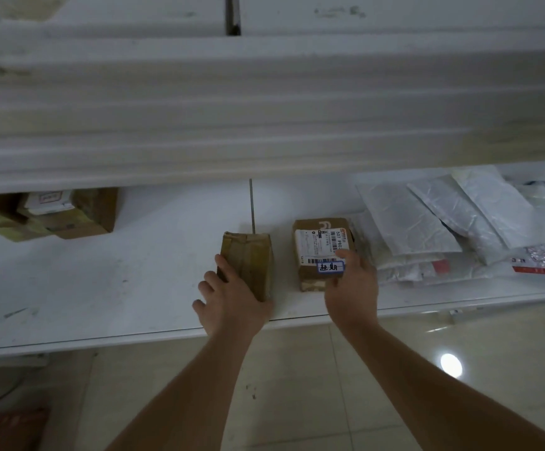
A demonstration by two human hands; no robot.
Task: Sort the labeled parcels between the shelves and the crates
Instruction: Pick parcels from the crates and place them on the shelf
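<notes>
So both arms are reaching in over the front edge of a white shelf (102, 288), with another white shelf board (264, 109) hanging right above it and filling the top half of the view. The left hand (228, 297) is wrapped round the near end of a small brown taped box (248, 258), thumb side on top and the fingers going down its left face, so it's got a proper hold on it. The box sits on the shelf roughly in the middle, just in front of a thin metal rod (251, 203) that runs up to the board above. Just to the right of it, not touching, there's a second brown parcel (319, 252) with a white shipping label on top and a little blue-bordered sticker with handwriting on it. The right hand (350, 281) rests on that one's near right corner, fingers curled over the label edge, and it looks like it's gripping, though I can't see the fingers underneath. Right beside that parcel is a pile of white plastic mailer bags (427, 219) fanned out and overlapping, with one red-and-white bag (544, 258) at the far right. Way over at the back left of the shelf there's a cluster of cardboard boxes (69, 213), partly hidden under the upper board. Below is a shiny beige tiled floor (297, 385) with a light glare on it.
</notes>
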